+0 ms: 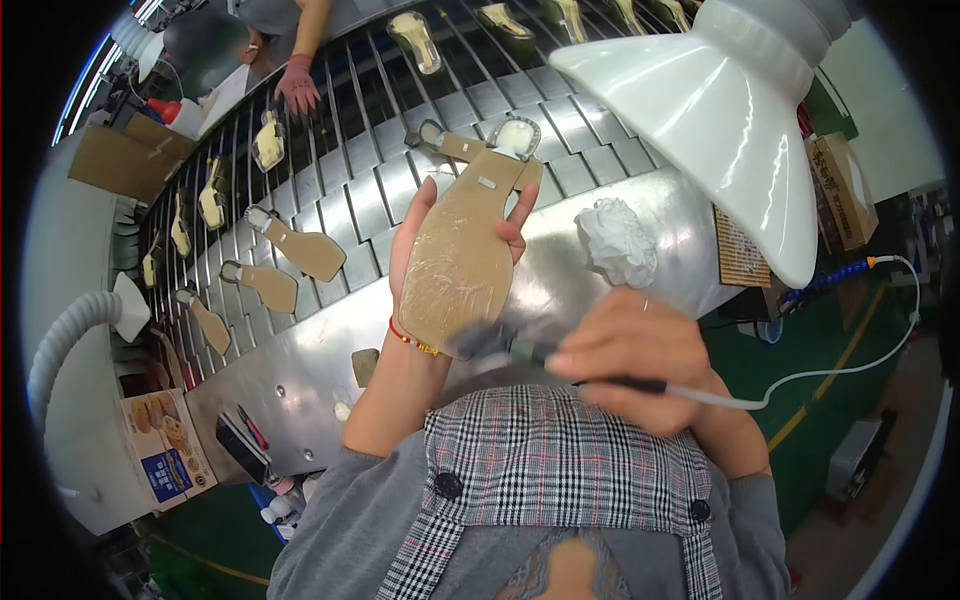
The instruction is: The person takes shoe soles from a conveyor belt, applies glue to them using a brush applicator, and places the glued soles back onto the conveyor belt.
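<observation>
Head view: holds blurry corded tool (485, 340) in right grip (645, 360), cups tan sole (460, 250) in left grip (405, 245), middle of frame. Looks light, stiff, maybe slippery; best held by edges.

Tan sole-shaped piece (455, 255) — glossy and streaky on the broad end — is up above the surface (325, 340), that end toward the near edge. Dark corded tool (515, 340) right there, head blurry.
</observation>
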The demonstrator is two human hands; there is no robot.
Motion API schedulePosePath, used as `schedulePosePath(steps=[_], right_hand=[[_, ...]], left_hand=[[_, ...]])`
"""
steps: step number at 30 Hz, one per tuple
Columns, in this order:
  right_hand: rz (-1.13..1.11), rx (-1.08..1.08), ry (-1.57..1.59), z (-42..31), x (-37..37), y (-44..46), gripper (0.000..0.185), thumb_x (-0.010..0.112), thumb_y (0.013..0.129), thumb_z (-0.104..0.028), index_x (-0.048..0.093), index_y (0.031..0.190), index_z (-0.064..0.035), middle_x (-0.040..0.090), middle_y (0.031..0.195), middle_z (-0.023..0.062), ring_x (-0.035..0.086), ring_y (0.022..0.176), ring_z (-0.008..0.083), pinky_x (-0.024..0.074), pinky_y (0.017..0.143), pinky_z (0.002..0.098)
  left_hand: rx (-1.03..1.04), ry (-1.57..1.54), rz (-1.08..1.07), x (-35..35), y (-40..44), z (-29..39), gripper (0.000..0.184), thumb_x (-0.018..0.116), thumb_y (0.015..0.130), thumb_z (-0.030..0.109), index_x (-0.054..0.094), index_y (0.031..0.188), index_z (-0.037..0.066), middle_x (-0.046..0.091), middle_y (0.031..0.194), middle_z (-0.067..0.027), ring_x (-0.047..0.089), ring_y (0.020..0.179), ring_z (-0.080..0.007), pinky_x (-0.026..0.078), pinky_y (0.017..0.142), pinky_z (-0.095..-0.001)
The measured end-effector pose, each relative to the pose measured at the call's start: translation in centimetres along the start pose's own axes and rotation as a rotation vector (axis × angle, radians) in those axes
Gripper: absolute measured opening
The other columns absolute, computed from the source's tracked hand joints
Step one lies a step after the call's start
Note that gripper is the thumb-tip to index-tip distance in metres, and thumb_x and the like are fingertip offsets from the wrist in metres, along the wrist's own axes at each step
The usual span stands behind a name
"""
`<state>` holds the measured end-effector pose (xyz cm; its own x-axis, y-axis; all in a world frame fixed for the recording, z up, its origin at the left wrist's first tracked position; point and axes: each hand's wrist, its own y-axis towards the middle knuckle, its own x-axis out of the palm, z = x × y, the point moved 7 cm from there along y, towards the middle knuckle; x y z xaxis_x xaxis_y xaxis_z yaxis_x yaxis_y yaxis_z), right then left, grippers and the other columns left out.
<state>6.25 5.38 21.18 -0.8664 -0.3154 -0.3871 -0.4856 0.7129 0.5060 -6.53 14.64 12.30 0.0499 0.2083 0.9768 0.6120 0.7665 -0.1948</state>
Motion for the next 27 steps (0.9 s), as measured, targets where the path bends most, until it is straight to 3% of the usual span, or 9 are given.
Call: schedulePosePath(steps=[5,8,10,12,16,17,21,24,27], right_hand=[[0.12,0.094,-0.044,-0.3,-1.3,0.7,0.028,0.073,0.072,-0.003,0.072,0.099,-0.0004,0.07,0.09,0.0109,0.064,0.08,0.0257,0.0494,0.072,0.0348],[-0.075,0.005,0.141,-0.3,-0.3,0.2,0.024,0.073,0.076,-0.013,0.073,0.097,-0.0006,0.07,0.088,0.0144,0.064,0.078,0.0267,0.0494,0.072,0.0349],[0.013,0.025,0.121,-0.1,-0.9,0.5,0.025,0.073,0.075,-0.014,0.073,0.096,-0.0008,0.07,0.088,0.0143,0.063,0.078,0.026,0.049,0.072,0.0344],[0.112,0.049,0.096,0.0,-1.7,0.5,0.025,0.074,0.075,-0.015,0.074,0.096,-0.001,0.07,0.087,0.0142,0.062,0.077,0.0253,0.0486,0.072,0.0338],[-0.119,0.02,0.128,-0.4,-1.2,0.7,0.029,0.073,0.074,-0.018,0.073,0.097,0.0001,0.07,0.088,0.0145,0.062,0.079,0.0257,0.0475,0.072,0.0334],[-0.161,0.036,0.225,-1.0,-1.1,0.7,0.03,0.074,0.07,-0.016,0.073,0.095,0.0006,0.07,0.089,0.0147,0.062,0.079,0.0257,0.0471,0.071,0.0335],[0.073,0.053,-0.001,0.5,-2.4,1.2,0.027,0.075,0.07,-0.016,0.075,0.093,-0.0006,0.07,0.089,0.0146,0.062,0.076,0.025,0.0464,0.07,0.0334],[-0.221,0.048,0.206,-0.8,-1.2,1.4,0.027,0.073,0.072,-0.01,0.074,0.098,-0.0029,0.069,0.092,0.0113,0.061,0.081,0.0254,0.047,0.075,0.0344],[-0.027,0.02,0.119,-0.6,-2.0,1.8,0.027,0.074,0.07,-0.012,0.075,0.095,-0.0018,0.069,0.091,0.0138,0.061,0.079,0.025,0.0468,0.072,0.0342]], left_hand=[[-0.044,-0.008,-0.013,0.3,-0.7,-0.2,0.066,0.036,0.099,0.049,0.027,0.145,0.002,0.027,0.144,-0.0321,0.058,0.098,-0.0319,0.054,0.073,-0.0413],[-0.065,-0.026,-0.047,0.8,-1.0,-0.4,0.07,0.036,0.099,0.05,0.026,0.144,-0.002,0.024,0.143,-0.035,0.057,0.109,-0.0373,0.056,0.079,-0.0451],[-0.079,-0.059,-0.074,1.1,-1.6,-0.5,0.071,0.036,0.099,0.05,0.026,0.143,-0.005,0.023,0.143,-0.0371,0.054,0.116,-0.0413,0.056,0.084,-0.048],[-0.119,-0.073,-0.118,1.2,-1.9,-0.8,0.072,0.036,0.099,0.051,0.026,0.143,-0.006,0.022,0.144,-0.0362,0.046,0.124,-0.0438,0.052,0.092,-0.0515],[-0.039,-0.031,0.063,1.8,-2.6,-1.4,0.073,0.036,0.099,0.052,0.026,0.144,-0.006,0.025,0.146,-0.0338,0.029,0.137,-0.0452,0.042,0.104,-0.056],[-0.083,-0.021,0.033,1.7,-2.8,-1.4,0.075,0.036,0.099,0.053,0.026,0.145,-0.006,0.028,0.146,-0.0304,0.019,0.141,-0.0449,0.033,0.111,-0.0561],[-0.128,0.106,-0.025,1.4,-3.4,-1.1,0.076,0.034,0.099,0.054,0.026,0.146,-0.004,0.028,0.149,-0.0277,0.02,0.141,-0.0455,0.029,0.113,-0.0545],[-0.152,0.141,-0.03,1.6,-3.9,-0.9,0.078,0.032,0.098,0.057,0.026,0.147,-0.004,0.026,0.151,-0.0259,0.019,0.142,-0.0449,0.026,0.114,-0.0545],[-0.176,0.169,-0.086,1.6,-4.7,-1.1,0.081,0.03,0.097,0.06,0.025,0.148,-0.003,0.025,0.152,-0.0252,0.018,0.143,-0.0439,0.025,0.114,-0.0551]])
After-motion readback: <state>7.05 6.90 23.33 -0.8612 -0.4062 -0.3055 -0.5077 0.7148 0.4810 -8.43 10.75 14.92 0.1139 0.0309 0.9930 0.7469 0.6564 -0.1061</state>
